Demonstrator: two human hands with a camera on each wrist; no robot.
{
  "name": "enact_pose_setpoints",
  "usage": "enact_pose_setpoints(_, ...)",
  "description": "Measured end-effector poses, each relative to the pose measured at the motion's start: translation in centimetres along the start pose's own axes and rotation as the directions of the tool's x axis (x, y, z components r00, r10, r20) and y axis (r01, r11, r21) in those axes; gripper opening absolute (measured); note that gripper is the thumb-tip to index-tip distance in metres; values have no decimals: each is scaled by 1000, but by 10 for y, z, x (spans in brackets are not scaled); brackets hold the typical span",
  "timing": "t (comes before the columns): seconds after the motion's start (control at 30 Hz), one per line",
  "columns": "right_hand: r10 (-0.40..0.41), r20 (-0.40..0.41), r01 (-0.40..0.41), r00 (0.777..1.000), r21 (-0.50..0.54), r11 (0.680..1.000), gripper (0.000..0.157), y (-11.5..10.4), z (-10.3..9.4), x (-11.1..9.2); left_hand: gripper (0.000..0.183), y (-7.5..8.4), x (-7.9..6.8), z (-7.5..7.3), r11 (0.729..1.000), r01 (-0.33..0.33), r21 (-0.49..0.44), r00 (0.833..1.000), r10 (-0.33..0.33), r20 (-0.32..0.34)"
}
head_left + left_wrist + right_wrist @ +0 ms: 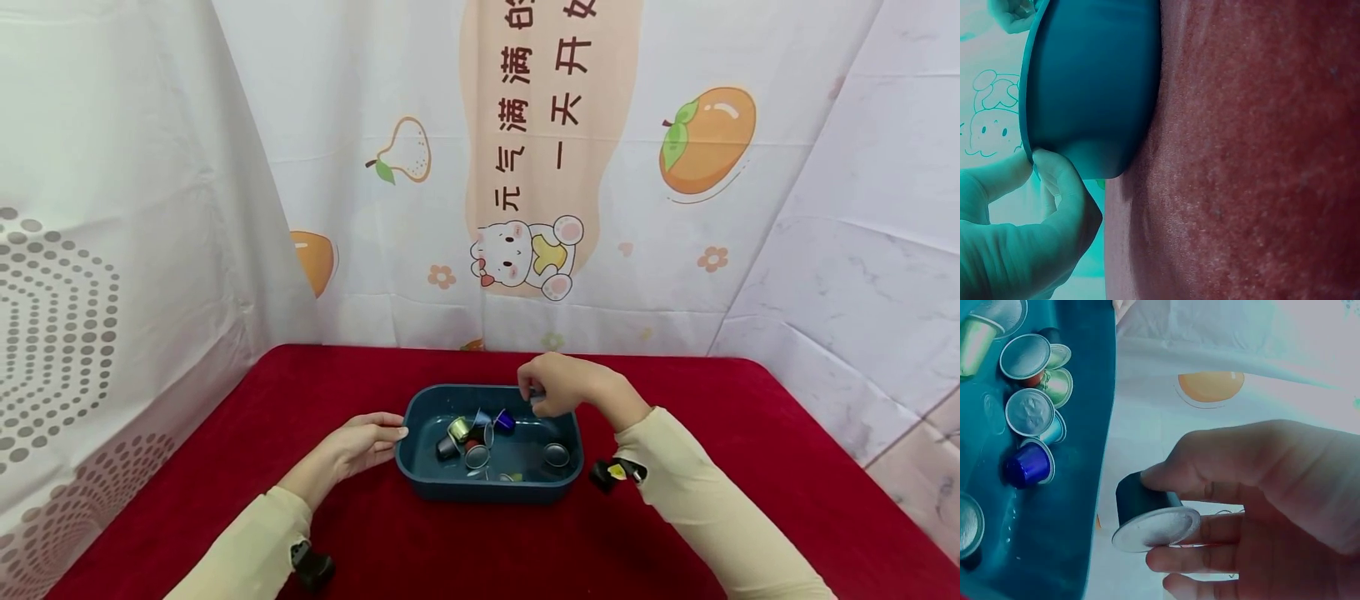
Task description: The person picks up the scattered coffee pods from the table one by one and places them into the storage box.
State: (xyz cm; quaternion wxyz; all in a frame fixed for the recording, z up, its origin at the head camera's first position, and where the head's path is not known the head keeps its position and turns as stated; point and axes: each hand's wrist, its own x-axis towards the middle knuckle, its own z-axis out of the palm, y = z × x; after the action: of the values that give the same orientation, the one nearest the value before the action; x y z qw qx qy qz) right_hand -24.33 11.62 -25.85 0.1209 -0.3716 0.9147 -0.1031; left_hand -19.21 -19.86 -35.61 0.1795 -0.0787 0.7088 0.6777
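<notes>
A dark blue plastic basin sits on the red cloth with several coffee capsules inside. My left hand pinches the basin's left rim; in the left wrist view its thumb and finger meet at the edge. Above the basin's far right side, my right hand holds a dark coffee capsule with a silver lid, between thumb and fingers. Inside the basin are a blue capsule, a yellow-green capsule and a black capsule, grouped left of centre. Another capsule lies apart at the right, lid up.
The red cloth covers the table around the basin. A white printed curtain hangs behind the table's far edge, with more sheets at both sides. Small black devices are worn at the wrists.
</notes>
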Motion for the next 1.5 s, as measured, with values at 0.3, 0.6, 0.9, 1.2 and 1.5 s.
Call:
enact_pose_setpoints(0.3, -36, 72, 37, 997, -4, 999, 16, -1, 10, 20, 47, 1, -1, 1, 1000, 6, 3, 1000, -6, 1)
enact_pose_setpoints(0.6, -67, 162, 74, 985, -34, 997, 12, -2, 17, 39, 51, 3, -3, 2, 1000, 5, 8, 1000, -5, 6)
enact_pose_setpoints(0.9, -5, 247, 16, 969, -44, 999, 11, -2, 27, 45, 50, 3, -1, 6, 1000, -3, 22, 1000, 3, 6)
enact_pose_setpoints(1.2, 49, 244, -22, 968, -114, 993, 11, 2, 30, 41, 44, 3, 3, 11, 999, 9, 43, 1000, -8, -15)
enact_pose_setpoints(1.5, 5, 153, 6, 988, -68, 998, 18, 9, 23, 19, 36, 5, 1, 11, 974, -42, 225, 994, 64, -91)
